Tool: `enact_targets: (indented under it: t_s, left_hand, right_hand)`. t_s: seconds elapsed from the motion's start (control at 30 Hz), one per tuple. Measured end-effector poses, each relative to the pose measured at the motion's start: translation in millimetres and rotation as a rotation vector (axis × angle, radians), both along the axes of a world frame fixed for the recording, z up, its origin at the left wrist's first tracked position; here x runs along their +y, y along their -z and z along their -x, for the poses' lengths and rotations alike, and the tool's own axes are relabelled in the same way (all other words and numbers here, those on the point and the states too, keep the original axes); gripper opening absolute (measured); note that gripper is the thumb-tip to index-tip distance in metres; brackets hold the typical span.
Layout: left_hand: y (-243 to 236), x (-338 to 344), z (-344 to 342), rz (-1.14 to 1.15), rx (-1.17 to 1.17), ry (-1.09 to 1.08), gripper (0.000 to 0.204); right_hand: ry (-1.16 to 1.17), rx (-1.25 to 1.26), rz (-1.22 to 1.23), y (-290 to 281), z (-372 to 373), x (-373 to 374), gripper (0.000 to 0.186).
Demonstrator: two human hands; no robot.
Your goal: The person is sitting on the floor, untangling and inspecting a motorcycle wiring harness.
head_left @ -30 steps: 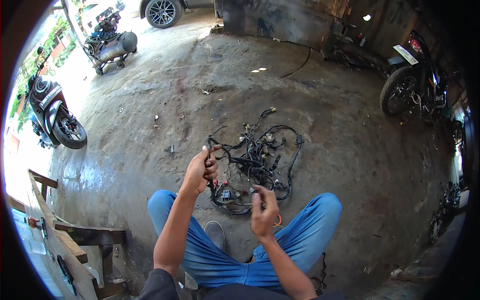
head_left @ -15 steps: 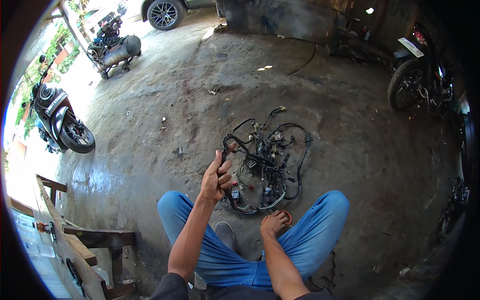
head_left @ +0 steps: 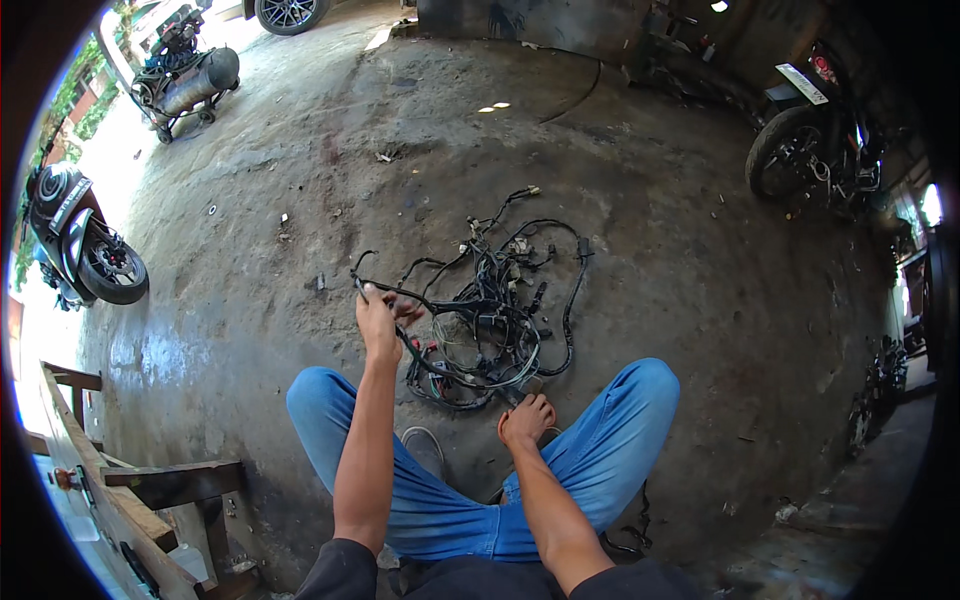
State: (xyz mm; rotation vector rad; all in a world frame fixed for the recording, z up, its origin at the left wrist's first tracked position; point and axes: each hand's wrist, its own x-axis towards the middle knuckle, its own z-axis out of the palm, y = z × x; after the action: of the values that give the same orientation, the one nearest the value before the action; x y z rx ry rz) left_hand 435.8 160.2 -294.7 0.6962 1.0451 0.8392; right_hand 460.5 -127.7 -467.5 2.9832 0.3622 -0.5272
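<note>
A black wiring harness (head_left: 487, 305) with branching cables, connectors and some pale and green wires lies in a tangle on the floor in front of me. My left hand (head_left: 381, 312) is at its left side, thumb and fingers round one black taped branch whose end curls up past the thumb. Some of those fingers are blurred. At the harness's near edge, my right hand (head_left: 530, 418) is closed round an orange-handled tool (head_left: 502, 428), mostly hidden by the hand. Its exact kind does not show.
I sit low, jeans-clad knees (head_left: 640, 395) either side of the harness. A wooden bench frame (head_left: 185, 482) stands at left. Motorcycles (head_left: 108, 262) stand left and far right, an air compressor (head_left: 200, 85) far left. Dark cable (head_left: 640, 520) lies beside my right leg.
My left hand has shifted left with the harness branch, its end now curling free above the thumb. My right hand has turned and come closer to the harness. The whole view has shifted slightly.
</note>
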Motion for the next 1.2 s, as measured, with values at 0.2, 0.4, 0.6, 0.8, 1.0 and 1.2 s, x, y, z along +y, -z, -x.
enact_targets:
  t_s: [0.2, 0.4, 0.6, 0.8, 1.0, 1.2]
  left_hand:
    - [80, 27, 32, -0.297, 0.78, 0.033, 0.049]
    - [68, -1, 22, -0.462, 1.187, -0.056, 0.047]
    - [115, 4, 64, -0.44, 1.375, 0.156, 0.036]
    - [162, 42, 83, -0.418, 1.295, 0.896, 0.03]
    - [83, 37, 78, 0.187, 0.16, 0.354, 0.038]
    - [1, 12, 36, 0.132, -0.25, 0.468, 0.038]
  right_hand:
    - [-0.033, 0.023, -0.073, 3, 2, -5, 0.061]
    - [0.109, 0.159, -0.3, -4, 9, -8, 0.065]
    - [-0.005, 0.087, -0.2, -10, 38, 17, 0.063]
    - [0.384, 0.119, -0.317, 43, 50, 34, 0.046]
    - [0.765, 1.261, -0.873, -65, 49, 26, 0.026]
    - [0.865, 1.694, -1.071, -192, 46, -41, 0.041]
